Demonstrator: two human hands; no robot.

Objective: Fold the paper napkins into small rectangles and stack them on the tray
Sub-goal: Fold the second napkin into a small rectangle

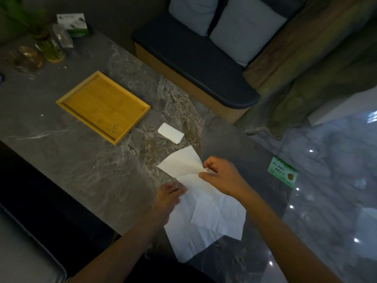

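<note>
Pinching w/ right hand [221, 176]: thumb + fingers nip the top napkin [181, 166] at its right edge, lifting it half-folded; white, thin, creased. Left hand [168, 196] rests flat, fingers straight, on the loose napkin pile [204, 219] just below it. One small folded rectangle [171, 132] lies btwn napkin & wooden tray [85, 82], beside tray's near corner.

We see a grey marble table [85, 160] | on it: wooden tray [140, 117], small folded napkin [171, 132], unfolded napkins [204, 219] at the near edge | far corner: glass jars [52, 51], green-white box [73, 24]
</note>
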